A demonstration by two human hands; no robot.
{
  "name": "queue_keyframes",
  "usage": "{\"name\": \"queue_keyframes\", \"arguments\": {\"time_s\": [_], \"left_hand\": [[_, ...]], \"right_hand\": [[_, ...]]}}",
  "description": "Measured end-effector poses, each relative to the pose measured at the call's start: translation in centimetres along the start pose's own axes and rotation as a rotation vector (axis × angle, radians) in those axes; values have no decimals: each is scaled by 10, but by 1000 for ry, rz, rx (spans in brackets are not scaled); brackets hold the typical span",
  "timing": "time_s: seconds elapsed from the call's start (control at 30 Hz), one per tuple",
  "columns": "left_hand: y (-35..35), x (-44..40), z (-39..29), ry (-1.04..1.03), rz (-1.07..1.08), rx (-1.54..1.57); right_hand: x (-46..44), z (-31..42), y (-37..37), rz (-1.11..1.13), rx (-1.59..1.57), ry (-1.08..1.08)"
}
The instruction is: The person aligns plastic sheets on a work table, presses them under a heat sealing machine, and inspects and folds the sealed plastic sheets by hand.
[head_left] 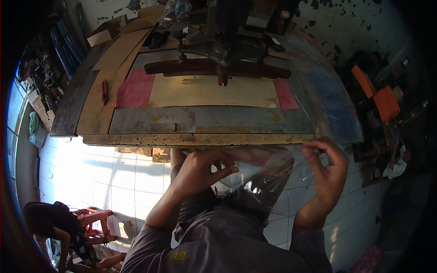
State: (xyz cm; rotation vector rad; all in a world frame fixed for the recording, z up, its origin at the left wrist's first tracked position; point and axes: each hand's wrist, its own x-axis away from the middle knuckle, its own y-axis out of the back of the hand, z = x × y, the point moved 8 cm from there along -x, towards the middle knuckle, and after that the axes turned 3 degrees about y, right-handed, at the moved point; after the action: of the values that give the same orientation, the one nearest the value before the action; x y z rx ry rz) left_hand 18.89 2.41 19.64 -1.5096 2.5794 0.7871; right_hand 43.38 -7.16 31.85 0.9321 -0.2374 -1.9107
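Observation:
A clear plastic sheet (261,175) hangs between my two hands, in front of the bench's wooden front edge (205,139). My left hand (200,170) is at the sheet's left side, thumb and fingers bent toward each other around its edge. My right hand (328,166) pinches the sheet's upper right corner just below the bench edge. Beyond them, a pale yellow panel (211,93) with pink ends lies flat on the bench, under the dark red bar (218,69) of a machine.
A red tool (104,92) rests on cardboard at the left. Clear plastic sheets (330,98) cover the bench's right side. Orange boxes (386,104) stand farther right. At lower left, another person (54,223) sits near a red stool (95,223).

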Motion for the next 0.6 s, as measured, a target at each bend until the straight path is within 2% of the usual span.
{"name": "queue_keyframes", "arguments": {"time_s": [0.07, 0.17, 0.2, 0.3, 0.4, 0.5, 0.6], "left_hand": [[13, 10, 31, 76, -38, -68], [42, 14, 42, 157, -156, -35], [48, 13, 45, 143, -196, -26], [63, 7, 40, -72, -383, -26], [58, -4, 42, -101, -358, 83], [35, -9, 60, 183, -182, 516], [37, -15, 57, 179, -148, 601]], "right_hand": [[-2, -7, 14, -36, -18, 8], [-1, -21, 31, -93, -91, -22], [0, -26, 35, -105, -104, -47], [2, -40, 45, -128, -130, -102], [6, -49, 52, -153, -149, -127], [11, -62, 58, -201, -167, -149], [20, -72, 59, -198, -174, -178]]}}
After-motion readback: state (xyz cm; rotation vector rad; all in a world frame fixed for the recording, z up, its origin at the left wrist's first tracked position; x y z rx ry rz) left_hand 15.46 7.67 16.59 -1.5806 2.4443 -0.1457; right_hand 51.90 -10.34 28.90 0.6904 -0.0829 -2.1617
